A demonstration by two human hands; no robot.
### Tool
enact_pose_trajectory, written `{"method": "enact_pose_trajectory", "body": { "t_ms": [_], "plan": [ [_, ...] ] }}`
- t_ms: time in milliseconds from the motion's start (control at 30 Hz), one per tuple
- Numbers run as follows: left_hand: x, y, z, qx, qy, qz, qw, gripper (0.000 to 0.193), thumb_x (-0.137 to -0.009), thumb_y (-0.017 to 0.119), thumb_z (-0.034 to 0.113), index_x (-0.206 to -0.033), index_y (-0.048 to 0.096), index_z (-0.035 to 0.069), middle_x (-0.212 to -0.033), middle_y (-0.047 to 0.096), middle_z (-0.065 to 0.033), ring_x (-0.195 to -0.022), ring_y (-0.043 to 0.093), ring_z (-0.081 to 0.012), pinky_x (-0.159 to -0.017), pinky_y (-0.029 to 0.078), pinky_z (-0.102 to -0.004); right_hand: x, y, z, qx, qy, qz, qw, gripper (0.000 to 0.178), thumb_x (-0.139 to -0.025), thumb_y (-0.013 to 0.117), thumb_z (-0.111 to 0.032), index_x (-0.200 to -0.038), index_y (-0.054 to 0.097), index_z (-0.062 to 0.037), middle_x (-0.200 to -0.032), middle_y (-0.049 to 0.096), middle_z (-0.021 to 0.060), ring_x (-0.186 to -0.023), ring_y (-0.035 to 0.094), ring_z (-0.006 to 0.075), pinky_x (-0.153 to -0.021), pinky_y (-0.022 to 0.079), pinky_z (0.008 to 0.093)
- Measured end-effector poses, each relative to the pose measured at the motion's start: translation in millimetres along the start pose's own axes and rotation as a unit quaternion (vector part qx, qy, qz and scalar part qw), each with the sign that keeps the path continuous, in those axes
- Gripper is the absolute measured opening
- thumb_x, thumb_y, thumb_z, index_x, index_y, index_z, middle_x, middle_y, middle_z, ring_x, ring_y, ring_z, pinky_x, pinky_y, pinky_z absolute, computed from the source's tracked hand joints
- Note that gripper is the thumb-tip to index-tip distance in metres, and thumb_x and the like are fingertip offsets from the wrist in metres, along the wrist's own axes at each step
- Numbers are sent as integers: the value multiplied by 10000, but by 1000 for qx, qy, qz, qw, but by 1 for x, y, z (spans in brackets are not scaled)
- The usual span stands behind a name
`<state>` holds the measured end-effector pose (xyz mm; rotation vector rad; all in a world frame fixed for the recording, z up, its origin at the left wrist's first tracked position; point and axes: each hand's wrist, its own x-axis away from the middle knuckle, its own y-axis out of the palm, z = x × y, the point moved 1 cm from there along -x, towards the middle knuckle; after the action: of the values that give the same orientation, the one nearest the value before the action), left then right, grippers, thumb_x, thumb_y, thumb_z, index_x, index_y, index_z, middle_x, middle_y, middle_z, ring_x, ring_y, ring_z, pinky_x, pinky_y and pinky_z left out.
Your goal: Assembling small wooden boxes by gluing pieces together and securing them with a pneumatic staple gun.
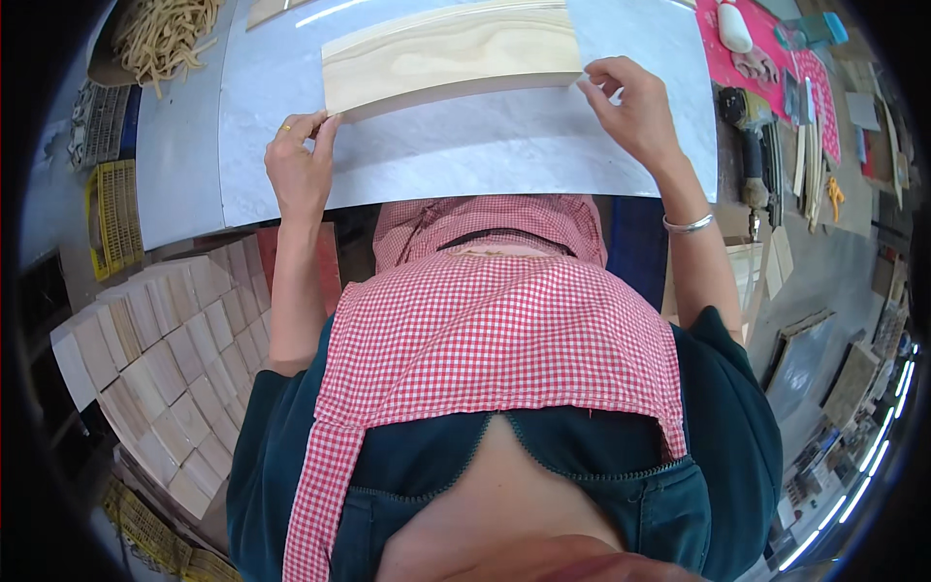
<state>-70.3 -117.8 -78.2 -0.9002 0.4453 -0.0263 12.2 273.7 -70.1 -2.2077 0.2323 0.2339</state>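
A long pale wooden board [451,56] with wavy grain lies at the far side of the white marbled tabletop [465,160], its near edge tipped slightly toward me. My left hand [298,160], wearing a ring, pinches the board's near left corner between thumb and fingers. At the opposite end, my right hand [630,109] has its thumb and forefinger closed at the near right corner, the other fingers curled. Both forearms reach forward past my red checked apron [504,330]. The board's underside and whatever lies behind it are hidden.
Stacked wooden blocks [175,349] stand below the table at left, beside a yellow crate [118,218]. Tan strips [167,39] fill a container at the far left. At right are a pink cloth [713,58], a white bottle [734,27], a power tool [754,160] and an orange clamp [835,197].
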Motion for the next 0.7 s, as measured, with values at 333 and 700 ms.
{"method": "enact_pose_trajectory", "body": {
  "t_ms": [333,700],
  "plan": [
    [-3,-7,4,-6,-6,-16,1000,151,-855,768,67,-960,760,-42,-831,708,-87,-686,620,-197,-670,505,-309,-15,3,-6,51,-40,3,998,45,-831,724,-20,-820,714,22,-731,664,72,-558,524,193,-573,442,313],
    [28,-29,8,14,-38,-58,998,148,-864,768,77,-968,751,-28,-826,691,-83,-711,606,-181,-707,503,-299,17,-5,-30,24,-19,-40,999,60,-818,690,11,-766,669,31,-713,627,78,-554,505,222,-574,435,346]
  ]
}}
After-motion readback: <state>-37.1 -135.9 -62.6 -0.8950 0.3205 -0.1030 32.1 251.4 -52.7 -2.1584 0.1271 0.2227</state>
